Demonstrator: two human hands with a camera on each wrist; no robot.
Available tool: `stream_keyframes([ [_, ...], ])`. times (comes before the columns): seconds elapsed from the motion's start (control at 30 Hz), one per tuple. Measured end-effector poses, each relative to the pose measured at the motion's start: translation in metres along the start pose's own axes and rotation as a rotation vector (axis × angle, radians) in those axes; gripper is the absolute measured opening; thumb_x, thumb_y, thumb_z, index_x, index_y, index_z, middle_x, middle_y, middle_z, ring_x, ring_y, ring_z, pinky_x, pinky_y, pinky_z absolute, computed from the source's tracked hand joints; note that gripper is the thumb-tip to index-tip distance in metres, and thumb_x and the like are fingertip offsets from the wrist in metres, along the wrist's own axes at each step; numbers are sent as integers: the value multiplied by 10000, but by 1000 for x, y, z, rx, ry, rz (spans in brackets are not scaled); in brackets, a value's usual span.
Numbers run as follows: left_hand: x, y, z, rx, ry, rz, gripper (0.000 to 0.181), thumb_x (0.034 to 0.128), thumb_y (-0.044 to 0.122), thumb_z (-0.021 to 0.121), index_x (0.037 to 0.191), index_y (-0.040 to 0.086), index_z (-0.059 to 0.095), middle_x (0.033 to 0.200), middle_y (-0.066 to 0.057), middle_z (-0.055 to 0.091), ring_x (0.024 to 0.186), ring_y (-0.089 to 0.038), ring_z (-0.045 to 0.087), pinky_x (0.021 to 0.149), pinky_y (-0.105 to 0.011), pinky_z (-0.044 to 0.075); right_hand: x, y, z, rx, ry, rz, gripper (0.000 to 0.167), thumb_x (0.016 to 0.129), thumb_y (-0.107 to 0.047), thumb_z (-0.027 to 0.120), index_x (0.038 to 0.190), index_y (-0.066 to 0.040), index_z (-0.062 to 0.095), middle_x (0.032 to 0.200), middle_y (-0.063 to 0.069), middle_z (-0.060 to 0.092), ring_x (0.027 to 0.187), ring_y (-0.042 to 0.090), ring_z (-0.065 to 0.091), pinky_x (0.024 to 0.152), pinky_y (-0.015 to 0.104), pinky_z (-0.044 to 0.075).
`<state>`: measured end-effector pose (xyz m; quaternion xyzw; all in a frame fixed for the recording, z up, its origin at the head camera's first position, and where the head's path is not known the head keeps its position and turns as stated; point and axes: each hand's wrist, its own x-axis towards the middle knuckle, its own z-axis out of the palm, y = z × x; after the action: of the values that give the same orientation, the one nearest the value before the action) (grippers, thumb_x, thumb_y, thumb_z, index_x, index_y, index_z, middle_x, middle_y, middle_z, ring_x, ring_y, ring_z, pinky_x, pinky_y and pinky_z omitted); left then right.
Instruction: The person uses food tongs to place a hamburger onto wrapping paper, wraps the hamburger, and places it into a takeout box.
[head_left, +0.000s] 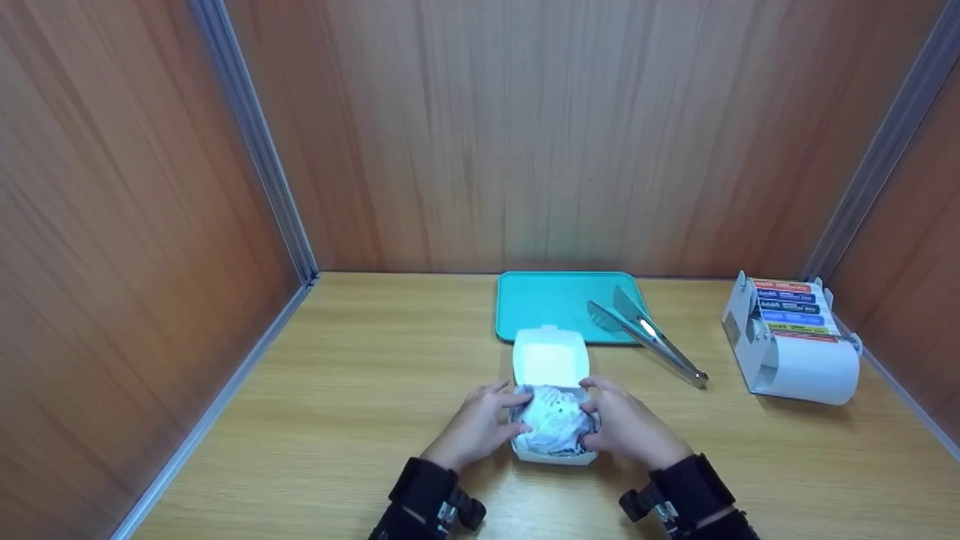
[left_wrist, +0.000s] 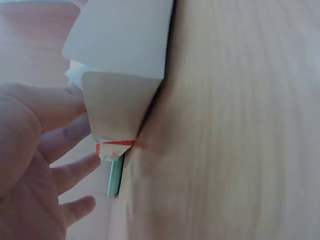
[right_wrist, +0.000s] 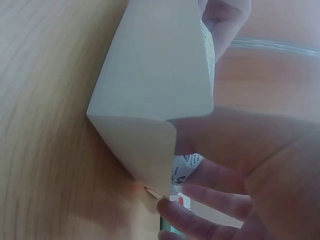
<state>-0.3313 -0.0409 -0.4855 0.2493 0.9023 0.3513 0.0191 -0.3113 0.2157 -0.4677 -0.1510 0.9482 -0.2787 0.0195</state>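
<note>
A white clamshell box (head_left: pixel 551 360) stands on the table with its lid raised away from me. Inside its base sits a paper-wrapped bundle (head_left: pixel 556 421), crumpled and printed with dark marks; what it wraps is hidden. My left hand (head_left: pixel 486 421) holds the bundle's left side, thumb and index finger on the paper, other fingers spread outside the box. From the right, my right hand (head_left: pixel 626 424) grips the bundle with its thumb inside the box wall (right_wrist: pixel 150 65). In the left wrist view the box's outer side (left_wrist: pixel 122 40) hides most of the paper.
Behind the box lies a teal tray (head_left: pixel 551 300), with metal tongs (head_left: pixel 656 341) resting across its right edge. Farther right stands a white dispenser (head_left: pixel 795 341) with coloured labels and a roll. Wooden panels (head_left: pixel 562 135) enclose the table at the back and sides.
</note>
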Motion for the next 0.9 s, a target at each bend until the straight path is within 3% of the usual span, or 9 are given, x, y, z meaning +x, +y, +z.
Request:
stream_keyframes([
  [0.13,0,-5,0,31,9,23,490,921,284,845,1362,108,723,1459,-55,656,1553,-405,352,1258,-674,212,-2,-1,-3,0,-36,8,432,734,7,905,1144,53,775,1611,219,457,1430,511,481,1114,587,490],
  [0.3,-4,-7,-8,41,-74,79,527,967,327,788,1420,85,668,1502,-26,544,1525,-340,371,1253,-582,298,-5,1,-13,62,-132,50,608,781,-47,911,1340,53,693,1690,208,345,1477,507,424,1102,569,505],
  [0.4,-6,-7,-15,39,-134,74,551,997,350,744,1482,122,617,1602,-50,441,1527,-315,362,1240,-547,343,-5,2,-19,86,-169,54,660,782,-92,937,1377,29,678,1711,216,298,1496,529,381,1135,606,460],
  [0.5,-7,-5,-19,86,-160,65,568,981,354,765,1486,140,618,1655,-75,401,1555,-338,329,1254,-570,309,-6,4,-20,85,-173,38,692,771,-129,958,1380,36,675,1716,224,285,1495,524,386,1145,612,446],
  [0.7,-10,5,-19,268,-65,95,549,852,334,894,1329,108,744,1541,-85,561,1555,-392,348,1262,-664,212,-6,2,-18,45,-139,32,682,733,-138,983,1328,47,707,1698,226,322,1470,499,439,1119,588,476],
  [0.9,-11,14,-17,370,16,129,488,781,334,936,1185,94,805,1432,-60,683,1517,-378,434,1230,-696,263,-5,2,-16,35,-134,64,623,739,-149,981,1287,25,740,1688,211,359,1504,491,396,1183,620,396],
])
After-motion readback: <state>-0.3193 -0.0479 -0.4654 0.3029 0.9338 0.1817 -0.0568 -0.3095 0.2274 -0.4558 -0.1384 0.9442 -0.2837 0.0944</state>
